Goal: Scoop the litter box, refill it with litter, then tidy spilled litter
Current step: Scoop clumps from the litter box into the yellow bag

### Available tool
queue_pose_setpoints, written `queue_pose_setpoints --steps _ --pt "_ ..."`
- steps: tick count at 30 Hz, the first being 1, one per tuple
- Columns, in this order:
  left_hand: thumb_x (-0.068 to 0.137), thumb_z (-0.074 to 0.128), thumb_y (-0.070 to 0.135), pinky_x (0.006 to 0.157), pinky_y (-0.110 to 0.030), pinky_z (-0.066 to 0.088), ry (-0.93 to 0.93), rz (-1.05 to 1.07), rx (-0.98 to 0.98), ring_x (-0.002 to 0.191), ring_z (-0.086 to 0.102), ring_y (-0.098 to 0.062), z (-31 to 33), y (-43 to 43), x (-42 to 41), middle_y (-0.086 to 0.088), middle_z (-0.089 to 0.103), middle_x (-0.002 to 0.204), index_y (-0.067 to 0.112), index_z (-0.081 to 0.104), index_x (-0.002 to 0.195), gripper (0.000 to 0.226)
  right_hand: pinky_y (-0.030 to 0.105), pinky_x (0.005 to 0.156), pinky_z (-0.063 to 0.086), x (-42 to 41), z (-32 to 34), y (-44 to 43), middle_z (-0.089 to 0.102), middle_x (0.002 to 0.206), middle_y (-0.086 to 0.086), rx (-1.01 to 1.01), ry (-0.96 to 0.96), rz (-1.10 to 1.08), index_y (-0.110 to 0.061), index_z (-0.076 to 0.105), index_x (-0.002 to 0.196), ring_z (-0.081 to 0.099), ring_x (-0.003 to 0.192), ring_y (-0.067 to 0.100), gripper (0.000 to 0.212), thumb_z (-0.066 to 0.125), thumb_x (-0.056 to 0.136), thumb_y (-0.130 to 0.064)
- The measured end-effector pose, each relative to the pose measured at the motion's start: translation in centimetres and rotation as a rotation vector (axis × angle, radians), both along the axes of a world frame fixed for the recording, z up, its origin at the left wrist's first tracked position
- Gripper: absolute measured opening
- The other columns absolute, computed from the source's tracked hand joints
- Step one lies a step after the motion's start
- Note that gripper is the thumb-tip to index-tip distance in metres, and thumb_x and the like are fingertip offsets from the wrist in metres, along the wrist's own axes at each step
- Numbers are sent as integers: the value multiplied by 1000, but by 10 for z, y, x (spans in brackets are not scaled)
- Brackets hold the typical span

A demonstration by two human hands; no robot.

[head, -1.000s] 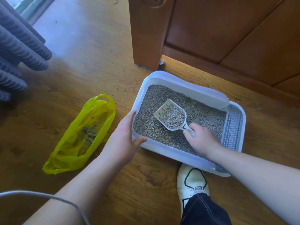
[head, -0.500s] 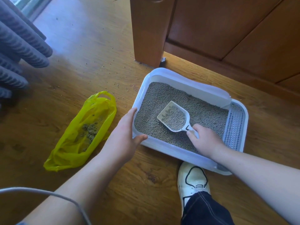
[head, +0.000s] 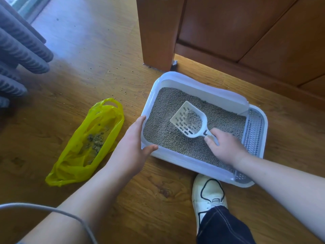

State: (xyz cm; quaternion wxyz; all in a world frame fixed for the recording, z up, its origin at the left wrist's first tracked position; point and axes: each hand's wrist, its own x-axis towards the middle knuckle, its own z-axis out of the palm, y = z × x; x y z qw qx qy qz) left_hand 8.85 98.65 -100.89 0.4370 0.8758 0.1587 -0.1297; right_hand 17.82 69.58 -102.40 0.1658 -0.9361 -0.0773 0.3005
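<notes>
Two jobs: left hand (head: 131, 147) clasps the litter box (head: 202, 83) rim, steadying it; right hand (head: 226, 147) grips the scoop (head: 189, 120) handle to sift

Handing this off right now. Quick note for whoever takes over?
Left hand holds the litter box at its near-left corner. Right hand grips the scoop, which is over the litter with some grains in it.
Yellow bag lies on the floor left of the box, with clumps inside.
Done: some scooping.
Left: finish scooping, refill, sweep up the spilled grains beyond the bag. No refill litter in view.
</notes>
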Motion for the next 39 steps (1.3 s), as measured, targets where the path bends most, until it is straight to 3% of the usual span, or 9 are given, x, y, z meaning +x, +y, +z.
queue_pose_setpoints --steps 11,14,17,20,27,30,35,39 --pt "80 82 30 110 -43 43 -5 3 -2 138 45 -13 -1 0 0 15 33 156 40 23 152 93 33 54 38 -3 0 10 58 68 4 17 13 -89 -23 44 79 56 61 23 29 49 99 -44" --pt "80 82 30 110 -44 44 -5 1 -4 138 45 -13 -1 1 0 15 33 156 40 23 152 93 36 58 46 -3 -5 9 62 73 4 18 52 -141 -23 48 82 62 68 27 26 49 98 -44" --pt "79 82 30 110 -44 44 -9 5 -10 137 45 -13 -3 1 1 15 35 155 41 24 151 93 43 68 56 -3 -8 9 69 76 1 78 138 -266 -25 55 88 69 67 22 21 49 98 -43" --pt "79 83 30 109 -44 44 -11 6 -4 137 45 -13 -6 2 0 14 36 155 42 24 151 94 40 69 58 -3 -5 12 71 78 3 148 221 -402 -21 60 94 69 63 19 22 49 99 -40" --pt "78 83 29 109 -44 44 -21 1 3 136 46 -13 -7 2 0 14 38 153 40 26 150 93 26 45 48 3 17 29 67 80 13 396 489 -846 -11 55 112 63 51 17 23 55 101 -31" --pt "78 83 30 109 -43 44 -17 8 -2 136 46 -12 -6 2 1 15 38 153 41 26 150 93 27 52 40 10 20 36 66 79 9 479 584 -1002 -18 55 110 60 47 12 17 57 100 -31" --pt "78 83 29 108 -43 45 -20 11 -9 135 47 -11 -6 1 1 16 39 152 41 26 150 93 22 43 50 25 13 51 65 92 11 496 621 -1144 -12 55 113 62 46 10 15 58 100 -20" --pt "78 83 29 110 -44 44 -14 3 -5 137 45 -11 -7 3 0 16 37 154 41 25 150 94 22 49 45 49 1 63 64 92 7 499 566 -1144 -12 52 120 62 44 7 21 55 101 -21"
